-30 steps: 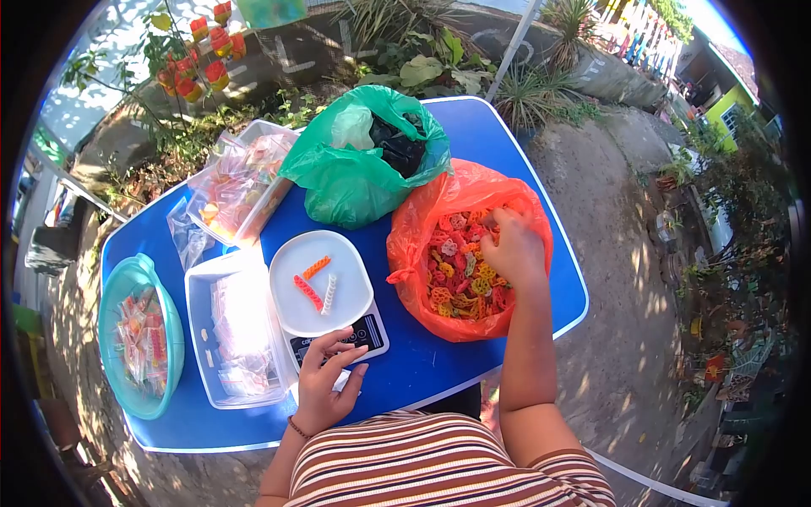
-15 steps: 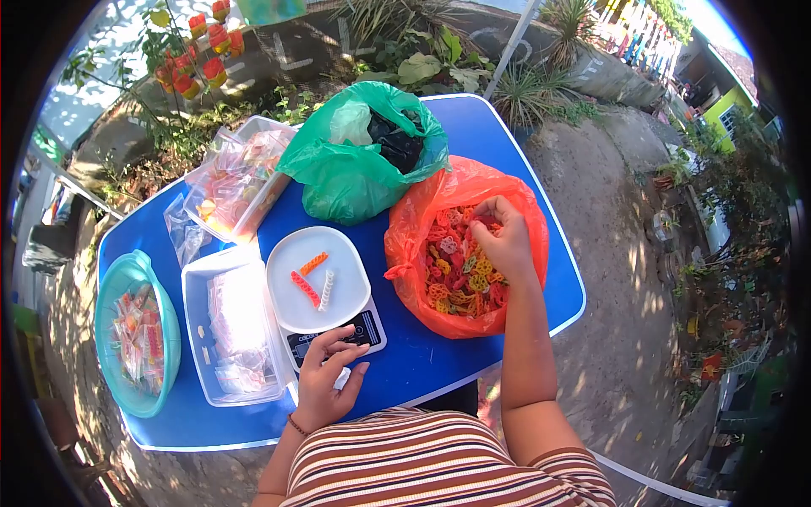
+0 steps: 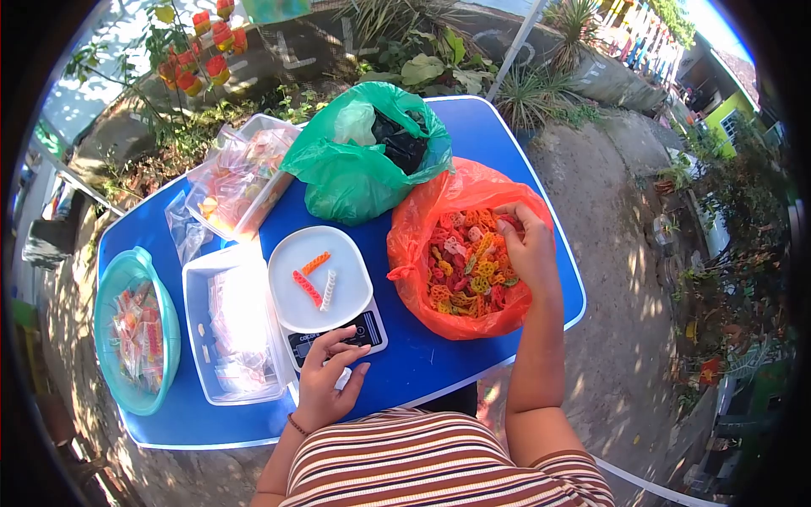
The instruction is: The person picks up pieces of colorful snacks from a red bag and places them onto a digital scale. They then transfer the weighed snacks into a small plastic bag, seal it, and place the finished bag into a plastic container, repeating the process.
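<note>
My right hand (image 3: pixel 530 252) is inside the orange plastic bag (image 3: pixel 404 241), its fingers pinched together at the right side of a heap of colourful lacy snack pieces (image 3: pixel 460 266). What the fingertips hold, if anything, is hidden. My left hand (image 3: pixel 332 373) hovers by the front of the digital kitchen scale (image 3: pixel 369 328), fingers loosely bent and apart. A small pale patch shows between thumb and palm; I cannot make out what it is. On the scale's white tray (image 3: pixel 291 253) lie three twisted pieces: an orange one (image 3: pixel 316 263), a pink one (image 3: pixel 307 289) and a white one (image 3: pixel 327 291).
Left of the scale stands a white box (image 3: pixel 196 355) holding clear plastic bags (image 3: pixel 241 325). A turquoise basket (image 3: pixel 107 296) at far left contains filled packets. Behind are a clear tub (image 3: pixel 274 193) of packets and a green bag (image 3: pixel 338 190) on the blue table (image 3: pixel 422 363).
My right hand has shifted right and slightly down within the orange bag, uncovering more snack pieces in the middle. The left hand stays by the scale.
</note>
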A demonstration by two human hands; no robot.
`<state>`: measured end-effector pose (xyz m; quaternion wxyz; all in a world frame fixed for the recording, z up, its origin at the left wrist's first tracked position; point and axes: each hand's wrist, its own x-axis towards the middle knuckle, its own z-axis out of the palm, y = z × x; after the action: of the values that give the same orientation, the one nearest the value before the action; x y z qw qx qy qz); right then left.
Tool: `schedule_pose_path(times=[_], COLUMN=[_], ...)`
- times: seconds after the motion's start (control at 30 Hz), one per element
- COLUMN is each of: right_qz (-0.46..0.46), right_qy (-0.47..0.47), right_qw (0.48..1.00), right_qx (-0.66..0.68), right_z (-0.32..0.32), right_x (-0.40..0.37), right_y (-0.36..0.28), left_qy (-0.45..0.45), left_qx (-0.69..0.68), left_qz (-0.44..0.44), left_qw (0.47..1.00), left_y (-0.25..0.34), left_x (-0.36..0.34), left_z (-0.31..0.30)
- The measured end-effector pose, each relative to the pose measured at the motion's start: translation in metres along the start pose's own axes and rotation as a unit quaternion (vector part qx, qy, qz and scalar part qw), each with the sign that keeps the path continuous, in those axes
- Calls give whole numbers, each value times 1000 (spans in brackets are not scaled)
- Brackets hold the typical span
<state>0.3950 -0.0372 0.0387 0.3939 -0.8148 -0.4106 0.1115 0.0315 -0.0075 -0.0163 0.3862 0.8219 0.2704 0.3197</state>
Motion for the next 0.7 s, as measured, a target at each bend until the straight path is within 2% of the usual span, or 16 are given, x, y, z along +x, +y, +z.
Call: schedule_pose_path(times=[0.03,0.13,0.33,0.43,0.53,0.63,0.7], right_qz=[5,-169,-67,-70,1,5,-37], right_qy=[-21,15,20,28,2,-4,0], right_qw=[1000,984,980,976,960,962,975], right_qx=[-7,-49,-189,-202,-281,-274,-221], right_z=[1,13,5,0,3,16,26], right_x=[-1,5,-11,-15,-20,-22,-23], right_y=[-1,18,-10,-13,-19,-13,2], left_qy=[0,1,-9,-20,-48,-60,-86], left_qx=[-1,-3,14,33,60,86,94], left_qz=[-1,-5,-3,37,73,145,159], left_qw=[1000,1000,1000,999,994,984,979], left_y=[1,1,-1,2,8,15,17], left_x=[0,0,1,14,35,60,71], left_z=[0,0,0,8,17,33,48])
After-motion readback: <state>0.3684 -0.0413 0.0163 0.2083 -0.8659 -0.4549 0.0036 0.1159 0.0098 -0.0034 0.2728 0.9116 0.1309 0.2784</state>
